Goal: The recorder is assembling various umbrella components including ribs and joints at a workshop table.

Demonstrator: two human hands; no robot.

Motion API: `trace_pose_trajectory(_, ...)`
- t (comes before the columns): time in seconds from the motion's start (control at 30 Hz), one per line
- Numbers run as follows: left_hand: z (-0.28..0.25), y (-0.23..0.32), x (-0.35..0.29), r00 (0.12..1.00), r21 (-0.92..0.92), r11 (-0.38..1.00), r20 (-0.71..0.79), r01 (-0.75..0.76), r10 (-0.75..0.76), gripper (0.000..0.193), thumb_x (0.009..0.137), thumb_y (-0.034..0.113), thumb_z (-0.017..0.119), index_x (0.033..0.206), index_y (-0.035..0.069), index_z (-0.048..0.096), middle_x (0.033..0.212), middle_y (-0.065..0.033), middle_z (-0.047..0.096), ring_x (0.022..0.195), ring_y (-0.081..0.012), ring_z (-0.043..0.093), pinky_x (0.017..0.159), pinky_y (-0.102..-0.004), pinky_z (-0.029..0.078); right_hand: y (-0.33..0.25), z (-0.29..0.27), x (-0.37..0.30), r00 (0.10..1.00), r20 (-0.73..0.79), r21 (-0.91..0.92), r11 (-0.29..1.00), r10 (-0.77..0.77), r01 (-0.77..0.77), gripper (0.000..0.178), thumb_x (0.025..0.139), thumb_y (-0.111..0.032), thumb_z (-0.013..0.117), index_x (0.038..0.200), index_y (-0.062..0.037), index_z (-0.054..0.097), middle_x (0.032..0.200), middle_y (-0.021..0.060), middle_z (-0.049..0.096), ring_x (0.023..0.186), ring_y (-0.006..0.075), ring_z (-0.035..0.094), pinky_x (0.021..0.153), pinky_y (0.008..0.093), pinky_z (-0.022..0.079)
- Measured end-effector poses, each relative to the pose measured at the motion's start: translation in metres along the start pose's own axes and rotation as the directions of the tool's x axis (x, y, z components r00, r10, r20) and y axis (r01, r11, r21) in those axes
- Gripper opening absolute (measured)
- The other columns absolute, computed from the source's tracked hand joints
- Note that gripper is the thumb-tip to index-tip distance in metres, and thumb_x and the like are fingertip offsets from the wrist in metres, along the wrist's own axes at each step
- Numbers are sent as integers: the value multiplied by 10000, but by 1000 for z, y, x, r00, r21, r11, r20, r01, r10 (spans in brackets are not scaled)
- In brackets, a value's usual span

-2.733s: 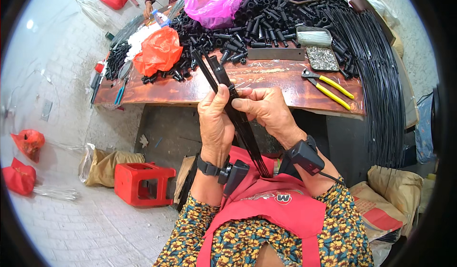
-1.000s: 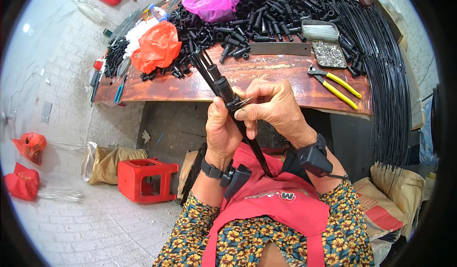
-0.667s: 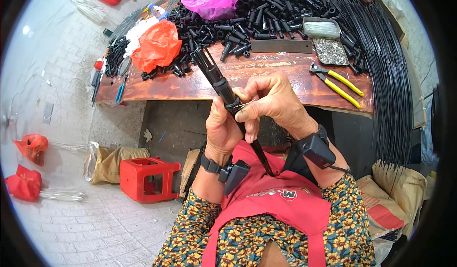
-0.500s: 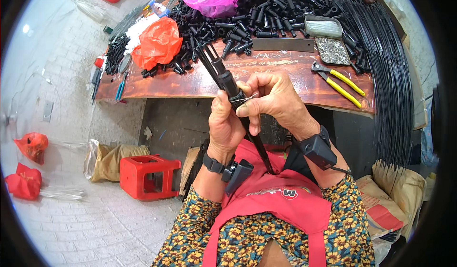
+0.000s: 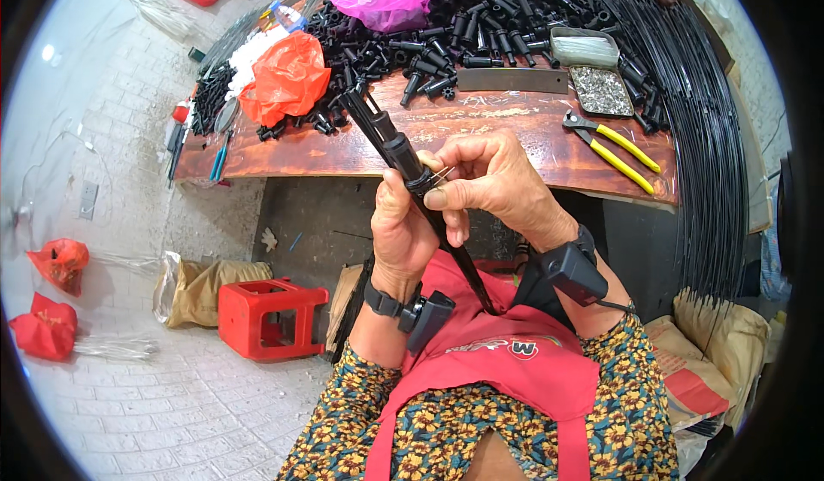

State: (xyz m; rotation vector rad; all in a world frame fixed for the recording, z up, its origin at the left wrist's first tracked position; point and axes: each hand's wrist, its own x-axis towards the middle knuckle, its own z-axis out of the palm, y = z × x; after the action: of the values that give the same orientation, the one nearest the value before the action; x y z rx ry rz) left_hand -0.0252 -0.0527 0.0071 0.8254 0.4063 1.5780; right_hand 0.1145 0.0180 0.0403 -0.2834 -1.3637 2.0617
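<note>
A long black bundle of thin rods (image 5: 366, 121), much like a folded umbrella frame, slants from above the table's front edge down to my lap. A black ribbed tubular fitting (image 5: 400, 149) sits near its upper end. My left hand (image 5: 400, 232) is closed round the bundle just below that fitting. My right hand (image 5: 489, 181) is closed in a pinch on a thin wire (image 5: 441, 175), whose pale ends stick out beside the fitting. The thumb and forefinger lie against the bundle. Where the wire passes round the rods is partly hidden by my fingers.
Black tubular fittings (image 5: 421, 48) heap over the wooden table (image 5: 515, 133). Yellow-handled pliers (image 5: 622, 151), a flat metal bar (image 5: 512, 80) and a tray of small metal pieces (image 5: 602, 92) lie right. Long black rods (image 5: 712, 172) hang off the right edge. A red stool (image 5: 270, 318) stands left.
The bundle's upper end has shifted slightly left and down. My right fingers have moved a little at the wire, whose ends now show more clearly. Both hands keep their hold.
</note>
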Motion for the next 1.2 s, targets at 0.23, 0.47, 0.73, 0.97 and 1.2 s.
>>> trace_pose_trajectory(0.23,2,-3,1,999,49,999,-40,-14,16,515,972,471,417,1135,-3,536,832,-175,615,474,-232,562,427,-334,464,-2,-8,5,994,69,91,992,80,-87,185,709,71,728,841,44,600,586,116,618,443,212,625,411,292,518)
trace_pose_trajectory(0.47,-2,-3,4,999,-94,995,-21,28,-31,544,968,499,410,1230,37,528,685,-128,555,390,-144,376,374,-288,327,5,-8,13,996,-82,-91,995,42,-49,214,710,43,755,854,46,597,655,98,640,556,184,660,508,308,568)
trace_pose_trajectory(0.73,13,1,3,981,79,995,-178,-64,77,614,958,446,480,1312,-52,418,627,-63,530,401,-102,385,363,-251,322,-11,-7,-7,951,46,-693,676,-306,251,216,778,-70,743,955,13,651,815,45,612,644,85,596,533,221,474)
trace_pose_trajectory(0.97,21,2,-2,978,135,990,-194,-50,76,595,973,444,429,1272,-70,449,591,-42,490,401,-103,383,370,-250,325,-15,6,-9,896,82,-789,521,-436,325,150,750,-117,695,782,18,638,681,118,624,617,231,621,607,344,495)
trace_pose_trajectory(1.2,15,-5,-1,985,90,995,-163,-44,58,590,983,456,403,1214,-82,474,549,-45,468,402,-95,382,389,-241,330,-23,5,-12,985,-100,-222,962,141,-160,212,841,-122,585,711,41,623,644,102,652,511,166,608,446,280,452)
